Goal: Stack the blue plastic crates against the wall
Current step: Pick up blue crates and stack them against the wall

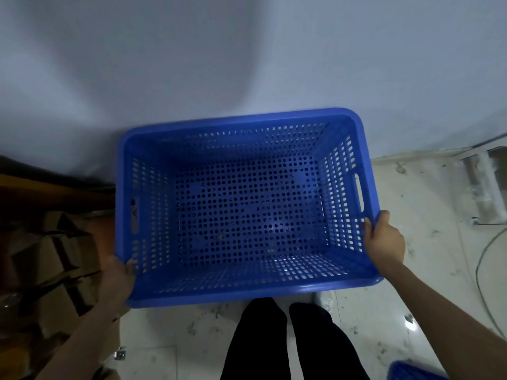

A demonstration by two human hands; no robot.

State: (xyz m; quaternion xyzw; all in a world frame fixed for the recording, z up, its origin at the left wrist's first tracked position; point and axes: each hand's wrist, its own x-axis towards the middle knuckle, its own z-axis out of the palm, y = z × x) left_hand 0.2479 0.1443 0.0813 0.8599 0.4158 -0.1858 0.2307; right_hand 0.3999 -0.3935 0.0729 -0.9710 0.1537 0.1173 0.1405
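- Standing over the floor (411, 311), you have the legs (288, 344) just behind the crate (247, 204).
- Your left hand (119, 272) and right hand (384, 237) each curl their fingers over a near corner of the rim.
- Keep the crate level; another blue crate (408, 372) waits at lower right.
- Ease the far rim flush to the wall (247, 56), clear of the boxes (55, 256) on the left.
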